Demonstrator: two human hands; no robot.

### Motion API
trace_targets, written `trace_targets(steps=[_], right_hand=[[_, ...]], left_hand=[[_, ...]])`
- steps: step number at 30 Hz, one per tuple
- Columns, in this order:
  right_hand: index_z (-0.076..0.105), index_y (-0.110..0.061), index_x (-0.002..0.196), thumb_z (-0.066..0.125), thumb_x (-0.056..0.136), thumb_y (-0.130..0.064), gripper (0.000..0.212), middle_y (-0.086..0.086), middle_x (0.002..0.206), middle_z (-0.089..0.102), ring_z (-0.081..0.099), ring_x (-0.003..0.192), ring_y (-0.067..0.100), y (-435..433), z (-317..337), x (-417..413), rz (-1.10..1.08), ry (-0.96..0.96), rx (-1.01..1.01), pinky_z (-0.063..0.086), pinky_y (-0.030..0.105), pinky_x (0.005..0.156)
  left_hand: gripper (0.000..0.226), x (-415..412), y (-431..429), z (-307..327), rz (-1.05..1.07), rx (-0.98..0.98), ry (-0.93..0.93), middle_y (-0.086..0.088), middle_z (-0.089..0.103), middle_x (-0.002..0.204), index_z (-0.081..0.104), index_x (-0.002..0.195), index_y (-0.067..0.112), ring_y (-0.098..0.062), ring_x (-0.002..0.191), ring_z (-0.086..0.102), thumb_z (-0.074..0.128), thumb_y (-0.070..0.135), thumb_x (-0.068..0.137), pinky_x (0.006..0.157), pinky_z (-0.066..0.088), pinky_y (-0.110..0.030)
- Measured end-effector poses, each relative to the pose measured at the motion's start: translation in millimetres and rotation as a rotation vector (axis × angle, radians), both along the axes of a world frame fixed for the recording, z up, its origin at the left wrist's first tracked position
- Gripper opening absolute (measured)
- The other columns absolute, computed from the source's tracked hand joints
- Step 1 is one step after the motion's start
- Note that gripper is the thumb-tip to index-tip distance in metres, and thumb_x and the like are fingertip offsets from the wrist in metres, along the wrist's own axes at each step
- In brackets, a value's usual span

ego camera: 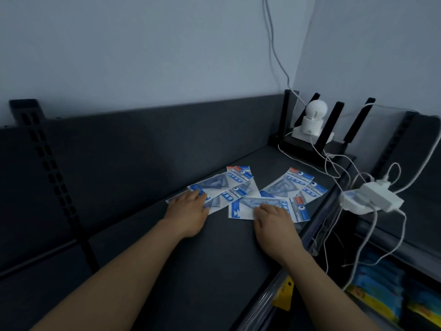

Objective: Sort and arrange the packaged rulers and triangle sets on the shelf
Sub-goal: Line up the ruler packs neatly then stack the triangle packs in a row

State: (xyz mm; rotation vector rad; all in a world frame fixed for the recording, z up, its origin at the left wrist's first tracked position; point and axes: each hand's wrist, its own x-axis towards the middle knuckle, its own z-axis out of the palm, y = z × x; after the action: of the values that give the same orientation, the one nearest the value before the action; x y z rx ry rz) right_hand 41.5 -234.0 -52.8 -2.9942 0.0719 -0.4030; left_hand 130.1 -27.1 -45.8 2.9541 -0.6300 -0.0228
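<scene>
Shelf (143, 235) is dark grey, with blue-and-white triangle-set packs lying flat toward its far right end in 2 loose fans.

- My left hand (188, 212) is resting palm-down on the near end of the left fan (235, 185). Its fingers are lying straight and spread a little, pressing the packs to the shelf rather than pinching.
- My right hand (274, 223) is sitting on the nearest pack (241, 210), which is lying crosswise just in front of the right fan (292, 183). Its fingers are bending at the knuckles with the tips on the pack. I cannot tell whether the thumb is gripping the edge.
- A white dome camera (312, 115) is standing at the far right corner beside a black router (334, 132).
- A white power adapter (381, 197) is hanging right of the shelf edge, with cables (334, 168) trailing from it.
</scene>
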Motion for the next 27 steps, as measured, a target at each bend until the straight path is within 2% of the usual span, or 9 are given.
trace_targets(steps=[3,6,9,10,12,15,19,23,27], right_hand=[[0.066,-0.021,0.114,0.043,0.096,-0.023,0.029,-0.001,0.116,0.062,0.052,0.109,0.024,0.3,-0.6,-8.0,0.157,-0.058,0.018,0.034,0.033,0.099],[0.067,-0.026,0.115,0.051,0.094,-0.029,0.027,-0.005,0.117,0.063,0.054,0.111,0.021,-2.1,2.9,-8.2,0.2,-0.09,0.17,0.039,0.033,0.098],[0.046,-0.024,0.139,0.05,0.092,-0.043,0.051,-0.001,0.147,0.042,0.033,0.137,0.021,-5.9,2.8,-4.5,0.074,0.013,0.162,0.016,0.037,0.118],[0.041,-0.023,0.142,0.048,0.091,-0.047,0.057,-0.001,0.15,0.037,0.028,0.139,0.019,-6.8,2.2,-3.1,0.052,0.063,0.143,0.01,0.039,0.12],[0.04,-0.023,0.141,0.048,0.089,-0.053,0.06,-0.003,0.147,0.041,0.032,0.136,0.017,-6.7,2.4,-1.5,0.058,0.098,0.138,0.012,0.039,0.119],[0.045,-0.023,0.137,0.056,0.086,-0.054,0.06,-0.003,0.133,0.048,0.04,0.125,0.019,-6.6,9.1,-2.2,0.078,0.093,0.191,0.028,0.03,0.108],[0.045,-0.026,0.136,0.066,0.075,-0.06,0.073,-0.002,0.128,0.047,0.039,0.121,0.02,-6.2,20.5,-3.4,0.025,0.216,0.238,0.034,0.032,0.099],[0.053,-0.028,0.109,0.073,0.067,-0.059,0.056,-0.005,0.106,0.046,0.051,0.101,0.016,-2.5,30.2,-1.4,-0.023,0.276,0.324,0.044,0.03,0.082],[0.057,-0.019,0.092,0.071,0.078,-0.035,0.026,0.003,0.1,0.054,0.057,0.082,0.019,-5.9,41.3,13.0,-0.09,0.246,0.459,0.043,0.029,0.063]], left_hand=[[0.038,-10.5,4.4,2.7,0.05,0.009,-0.188,-0.004,0.054,0.129,0.059,0.119,0.021,-0.023,0.112,0.055,0.029,0.037,0.1,0.088,0.045,-0.033],[0.031,-17.8,8.7,9.4,0.135,-0.08,-0.241,-0.005,0.059,0.11,0.062,0.1,0.018,-0.022,0.096,0.057,0.038,0.038,0.097,0.075,0.044,-0.031],[0.051,-13.7,10.7,14.9,0.261,-0.104,-0.042,-0.007,0.046,0.13,0.048,0.125,0.018,-0.026,0.116,0.044,0.049,0.053,0.089,0.092,0.042,-0.037],[0.064,-12.3,9.8,17.7,0.299,-0.076,0.048,-0.008,0.04,0.137,0.04,0.134,0.018,-0.029,0.123,0.039,0.051,0.059,0.086,0.097,0.04,-0.039],[0.077,-10.8,7.4,23.7,0.334,-0.077,0.147,-0.01,0.038,0.14,0.036,0.138,0.015,-0.03,0.126,0.039,0.059,0.06,0.081,0.098,0.04,-0.038],[0.067,-9.4,12.0,30.7,0.355,-0.186,0.254,-0.008,0.054,0.122,0.051,0.12,0.011,-0.023,0.105,0.056,0.077,0.049,0.071,0.085,0.05,-0.033],[0.046,-13.3,22.6,31.6,0.368,-0.382,0.432,0.0,0.066,0.094,0.064,0.094,0.014,-0.016,0.083,0.063,0.088,0.036,0.061,0.069,0.052,-0.028],[0.019,-18.8,28.5,33.7,0.344,-0.612,0.418,-0.001,0.07,0.093,0.069,0.091,0.017,-0.015,0.084,0.065,0.08,0.02,0.075,0.07,0.051,-0.027],[0.013,-22.5,31.2,39.5,0.38,-0.887,0.406,-0.005,0.071,0.092,0.07,0.095,0.014,-0.02,0.084,0.067,0.072,0.011,0.082,0.073,0.053,-0.032]])
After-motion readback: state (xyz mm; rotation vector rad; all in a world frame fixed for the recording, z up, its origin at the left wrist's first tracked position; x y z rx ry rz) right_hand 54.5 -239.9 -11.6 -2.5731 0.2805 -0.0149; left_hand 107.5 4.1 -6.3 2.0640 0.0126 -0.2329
